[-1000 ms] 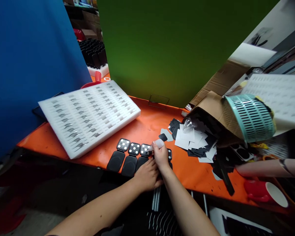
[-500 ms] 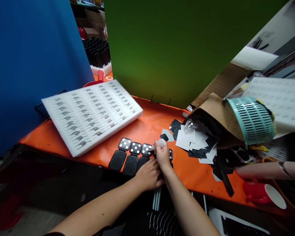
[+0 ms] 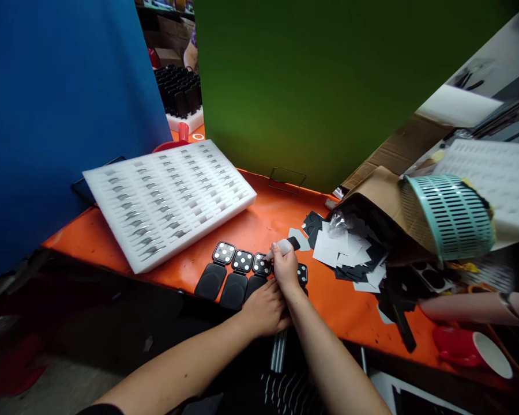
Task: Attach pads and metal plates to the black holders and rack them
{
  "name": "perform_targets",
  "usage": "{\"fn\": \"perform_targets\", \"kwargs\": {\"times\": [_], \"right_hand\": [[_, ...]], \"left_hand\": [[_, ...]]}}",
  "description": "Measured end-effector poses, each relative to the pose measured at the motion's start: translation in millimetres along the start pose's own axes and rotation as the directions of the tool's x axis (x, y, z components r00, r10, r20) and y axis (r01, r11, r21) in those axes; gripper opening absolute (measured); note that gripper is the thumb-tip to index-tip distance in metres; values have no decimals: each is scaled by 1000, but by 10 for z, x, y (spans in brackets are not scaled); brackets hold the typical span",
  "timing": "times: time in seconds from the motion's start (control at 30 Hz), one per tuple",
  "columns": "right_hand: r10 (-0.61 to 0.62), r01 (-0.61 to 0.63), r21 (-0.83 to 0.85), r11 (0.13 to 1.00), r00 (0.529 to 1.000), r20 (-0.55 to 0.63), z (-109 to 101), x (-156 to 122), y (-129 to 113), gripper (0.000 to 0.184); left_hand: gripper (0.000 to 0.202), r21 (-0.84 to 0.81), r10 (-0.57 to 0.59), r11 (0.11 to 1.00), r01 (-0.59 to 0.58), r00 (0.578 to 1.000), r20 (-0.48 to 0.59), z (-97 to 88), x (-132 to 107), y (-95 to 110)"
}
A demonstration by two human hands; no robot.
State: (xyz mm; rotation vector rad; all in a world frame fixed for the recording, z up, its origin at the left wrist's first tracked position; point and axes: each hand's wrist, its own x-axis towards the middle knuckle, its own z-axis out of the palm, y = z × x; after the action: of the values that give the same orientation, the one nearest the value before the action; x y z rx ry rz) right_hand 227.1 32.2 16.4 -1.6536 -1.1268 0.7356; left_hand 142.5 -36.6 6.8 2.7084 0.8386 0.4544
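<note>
A row of open black compact cases (image 3: 236, 271) with white-dotted square tops lies at the near edge of the orange table (image 3: 263, 216). My right hand (image 3: 285, 268) is closed around a small translucent white applicator bottle (image 3: 281, 248), its tip pointing left at the third case (image 3: 262, 265). My left hand (image 3: 266, 308) rests curled at the table edge just below, against a case base; what it grips is hidden.
A white foam tray (image 3: 168, 199) with slotted rows lies to the left. A pile of black and white square cards (image 3: 350, 253) spills from a cardboard box (image 3: 380, 196) at right, beside a teal slotted basket (image 3: 452, 216). A red cup (image 3: 476, 349) stands near right.
The view has shifted slightly; both hands stay over the same cases, with the bottle tip still at the third case.
</note>
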Motion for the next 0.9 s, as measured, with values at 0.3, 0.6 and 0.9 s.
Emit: {"fn": "perform_targets", "kwargs": {"times": [0.3,0.6,0.9], "right_hand": [[167,-201,186,962,969,182,180,-128,-159,35],[64,-65,7,998,985,159,373,-190,-158,33],[-75,93,-129,987,988,138,296,-237,-261,29]], "left_hand": [[52,-102,23,995,-19,999,33,-117,-19,-48],[62,-56,61,997,-56,993,100,-316,-349,45],[69,-25,-236,971,239,968,89,-357,-847,-264]]}}
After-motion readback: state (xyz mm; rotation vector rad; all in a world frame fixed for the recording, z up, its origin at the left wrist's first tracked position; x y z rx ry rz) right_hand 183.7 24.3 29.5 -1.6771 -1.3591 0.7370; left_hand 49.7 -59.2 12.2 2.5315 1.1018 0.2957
